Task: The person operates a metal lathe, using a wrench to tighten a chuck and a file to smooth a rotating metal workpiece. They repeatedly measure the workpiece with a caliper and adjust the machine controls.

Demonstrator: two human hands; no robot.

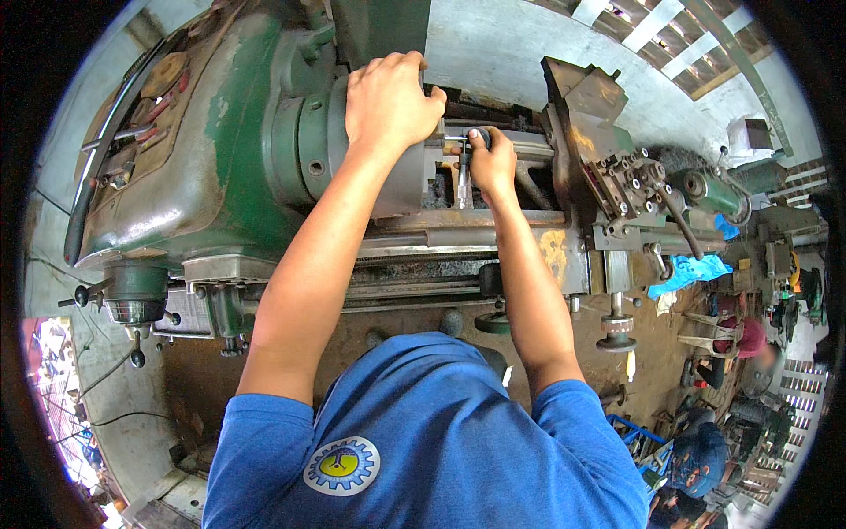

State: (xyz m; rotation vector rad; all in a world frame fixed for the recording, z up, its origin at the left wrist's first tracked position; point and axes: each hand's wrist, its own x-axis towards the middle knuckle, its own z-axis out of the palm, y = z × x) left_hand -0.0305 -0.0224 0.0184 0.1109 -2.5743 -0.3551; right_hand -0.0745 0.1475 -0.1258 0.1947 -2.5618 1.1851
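A large grey lathe chuck (388, 181) sits against the green headstock (233, 132). Over its top lies my left hand (388, 101), fingers bent round the far edge and thumb along the face side. Just right of the chuck face, my right hand (493, 163) is closed on a slim metal tool that looks like a caliper (463, 181). Its shiny beam hangs below the fingers, above the lathe bed. What the tool touches near the chuck jaws (434, 159) is partly hidden by my hands.
Right of my hands stands the carriage with its tool post (630, 181) and levers; the tailstock (705, 189) is beyond. A blue cloth (692, 273) hangs there. Control levers (132, 300) stick out at lower left. Other people (701, 458) are at the lower right.
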